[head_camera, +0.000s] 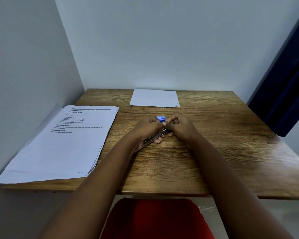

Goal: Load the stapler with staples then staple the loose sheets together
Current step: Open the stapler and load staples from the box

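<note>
At far left I saw the printed sheets [62,144] stacked on the counter [214,152]. My left hand [145,130] had its grip curled around the metal stapler [158,135] at centre. My right hand [181,125] pinched the small blue staple box [161,118] just above it.

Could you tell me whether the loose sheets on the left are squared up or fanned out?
Fanned out: the loose sheets lie flat on the table, their right edges staggered.
</note>
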